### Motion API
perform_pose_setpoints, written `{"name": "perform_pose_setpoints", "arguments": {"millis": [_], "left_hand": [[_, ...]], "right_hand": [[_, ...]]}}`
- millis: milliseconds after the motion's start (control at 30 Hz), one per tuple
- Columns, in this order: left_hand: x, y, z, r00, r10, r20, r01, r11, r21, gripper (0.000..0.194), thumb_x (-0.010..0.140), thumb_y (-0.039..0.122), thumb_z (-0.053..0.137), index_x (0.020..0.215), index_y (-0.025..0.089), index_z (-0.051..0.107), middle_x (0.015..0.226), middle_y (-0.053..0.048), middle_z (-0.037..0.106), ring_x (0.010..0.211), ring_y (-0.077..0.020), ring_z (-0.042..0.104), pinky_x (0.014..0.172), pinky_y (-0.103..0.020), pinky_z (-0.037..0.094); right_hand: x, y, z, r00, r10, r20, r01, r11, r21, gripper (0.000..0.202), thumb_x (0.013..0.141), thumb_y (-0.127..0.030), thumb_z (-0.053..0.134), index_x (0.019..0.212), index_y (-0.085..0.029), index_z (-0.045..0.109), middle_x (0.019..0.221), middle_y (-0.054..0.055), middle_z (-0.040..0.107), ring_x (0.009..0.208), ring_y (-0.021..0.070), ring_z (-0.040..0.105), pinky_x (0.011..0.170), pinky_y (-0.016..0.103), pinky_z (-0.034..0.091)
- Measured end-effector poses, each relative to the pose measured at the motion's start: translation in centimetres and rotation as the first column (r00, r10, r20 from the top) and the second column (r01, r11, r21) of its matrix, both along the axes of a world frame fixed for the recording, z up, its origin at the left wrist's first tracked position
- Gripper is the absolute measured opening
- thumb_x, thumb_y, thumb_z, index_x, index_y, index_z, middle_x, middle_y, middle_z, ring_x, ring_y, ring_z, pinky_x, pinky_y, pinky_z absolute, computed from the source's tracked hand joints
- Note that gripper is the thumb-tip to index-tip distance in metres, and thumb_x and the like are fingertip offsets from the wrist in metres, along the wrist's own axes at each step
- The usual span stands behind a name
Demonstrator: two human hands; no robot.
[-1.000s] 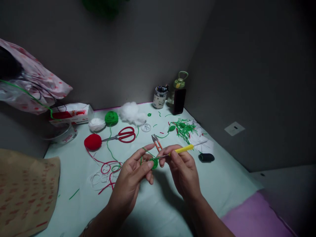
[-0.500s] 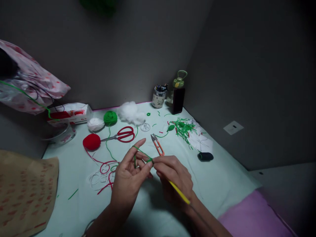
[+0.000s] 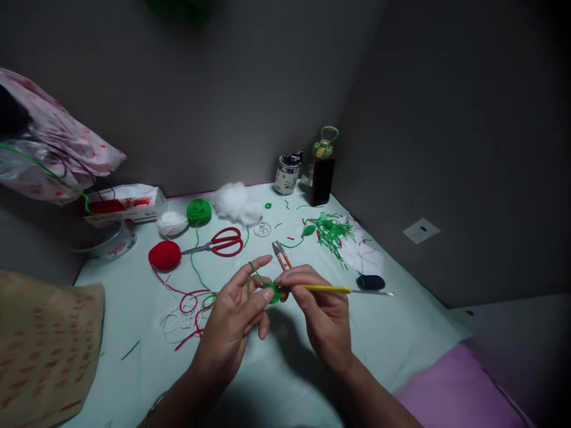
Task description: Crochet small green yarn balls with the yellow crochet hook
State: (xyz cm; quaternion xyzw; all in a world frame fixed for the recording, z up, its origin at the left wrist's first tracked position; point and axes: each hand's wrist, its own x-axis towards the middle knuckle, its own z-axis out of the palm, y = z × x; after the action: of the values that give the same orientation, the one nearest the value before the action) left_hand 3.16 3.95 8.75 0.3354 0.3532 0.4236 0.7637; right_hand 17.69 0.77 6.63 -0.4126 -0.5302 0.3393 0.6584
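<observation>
Between thumb and fingers, my left hand (image 3: 238,312) pinches a small green crochet piece (image 3: 274,293). Green yarn (image 3: 254,270) loops over its raised index finger. My right hand (image 3: 323,318) grips a crochet hook (image 3: 328,289) with a yellow handle, held nearly level, its bare metal end pointing right. The hook's working tip meets the green piece, partly hidden by my fingers. Just beyond my hands lie orange thread snips (image 3: 282,255). Farther left are red-handled scissors (image 3: 226,242), a red yarn ball (image 3: 165,255), a green yarn ball (image 3: 198,211) and a white yarn ball (image 3: 172,223).
White stuffing (image 3: 237,203) lies at the back beside a small clear round container (image 3: 262,229). A pen tin (image 3: 286,176), a bottle (image 3: 325,142) and a phone (image 3: 323,182) stand behind. Green yarn scraps (image 3: 332,238) and a dark roll (image 3: 370,282) lie right; a brown paper bag (image 3: 51,345) is left.
My right hand has turned, swinging the hook from slanting down toward me to nearly level. My left hand has tilted, and more of the green piece shows.
</observation>
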Motion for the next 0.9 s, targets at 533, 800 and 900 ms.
{"name": "perform_pose_setpoints", "arguments": {"millis": [533, 800, 900], "left_hand": [[0.2, 0.1, -0.3, 0.999, -0.019, -0.035, 0.02, 0.999, 0.039, 0.057, 0.079, 0.025, 0.083, 0.132, 0.018, 0.065, 0.081, 0.001, 0.058, 0.054, -0.0058, 0.045, 0.043, -0.015, 0.042], [0.2, -0.3, -1.0, 0.996, -0.046, 0.08, 0.055, 0.992, -0.112, 0.048, 0.079, 0.025, 0.085, 0.125, 0.019, 0.072, 0.069, 0.008, 0.05, 0.041, 0.0025, 0.028, 0.043, -0.013, 0.033], [0.2, 0.2, -0.7, 0.989, -0.02, 0.147, 0.051, 0.975, -0.216, 0.036, 0.077, 0.024, 0.087, 0.11, 0.014, 0.078, 0.068, 0.008, 0.048, 0.045, 0.0018, 0.023, 0.046, -0.013, 0.037]], "right_hand": [[0.4, 0.4, -0.6, 0.982, 0.088, -0.165, -0.101, 0.992, -0.07, 0.016, 0.1, -0.028, 0.061, 0.102, -0.026, 0.077, 0.087, 0.002, 0.069, 0.073, 0.0137, 0.065, 0.072, 0.03, 0.054], [0.4, -0.7, -0.1, 0.856, -0.25, 0.454, 0.137, 0.954, 0.267, 0.029, 0.094, -0.011, 0.062, 0.112, -0.028, 0.078, 0.099, 0.008, 0.071, 0.09, 0.0199, 0.069, 0.076, 0.035, 0.059], [0.9, -0.3, -0.2, 0.974, -0.162, 0.16, 0.147, 0.984, 0.101, 0.021, 0.099, -0.018, 0.058, 0.104, -0.025, 0.078, 0.09, 0.006, 0.07, 0.077, 0.0174, 0.066, 0.068, 0.033, 0.057]]}}
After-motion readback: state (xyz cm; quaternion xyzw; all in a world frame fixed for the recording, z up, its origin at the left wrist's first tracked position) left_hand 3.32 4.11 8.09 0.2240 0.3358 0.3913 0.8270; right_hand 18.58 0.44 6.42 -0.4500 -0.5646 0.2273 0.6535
